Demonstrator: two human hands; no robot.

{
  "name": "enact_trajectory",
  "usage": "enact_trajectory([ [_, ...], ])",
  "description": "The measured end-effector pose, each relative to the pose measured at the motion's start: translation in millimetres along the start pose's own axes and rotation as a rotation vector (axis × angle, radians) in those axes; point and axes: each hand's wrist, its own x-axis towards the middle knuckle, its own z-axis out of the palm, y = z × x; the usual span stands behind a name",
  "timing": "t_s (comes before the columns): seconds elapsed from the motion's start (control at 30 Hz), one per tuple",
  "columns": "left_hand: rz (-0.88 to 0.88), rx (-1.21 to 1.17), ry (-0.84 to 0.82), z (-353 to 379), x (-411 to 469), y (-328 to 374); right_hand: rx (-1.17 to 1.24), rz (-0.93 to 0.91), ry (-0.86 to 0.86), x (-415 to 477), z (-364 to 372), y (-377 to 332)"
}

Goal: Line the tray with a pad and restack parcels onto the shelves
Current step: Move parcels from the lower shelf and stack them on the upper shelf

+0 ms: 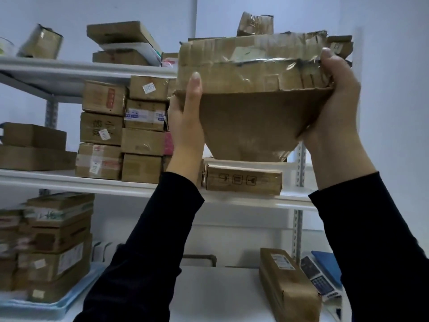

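You clamp parcel (255,66) w/ L hand (185,115) & R hand (334,105); thumbs on front, fingers hidden; torn wall may buckle at top shelf (69,66) edge, drop.

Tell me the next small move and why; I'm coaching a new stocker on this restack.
Probably ease the large parcel down and forward onto the flat box on the middle shelf. The left hand and right hand grip its sides in the air, its far edge looks just above that box, and stacked parcels fill the shelf beside it.
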Motion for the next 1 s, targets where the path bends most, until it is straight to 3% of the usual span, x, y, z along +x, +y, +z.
enact_trajectory([
  [0.23, 0.037, -0.099, -0.033, -6.8, 2.2, -37.7, 0.009, -0.119, -0.050, 9.7, -23.6, 41.4],
  [0.5, -0.015, 0.068, -0.166, -10.9, -5.1, -103.0, -0.083, 0.037, 0.027, 25.3, -79.6, 104.4],
  [0.77, -0.040, 0.173, -0.172, -10.5, -1.7, -167.0, -0.079, 0.102, 0.007, 49.0, -130.2, 158.0],
  [1.0, -0.139, 0.234, -0.080, -8.8, 2.1, -222.9, -0.334, 0.220, 0.135, 69.9, -165.3, 207.6],
])
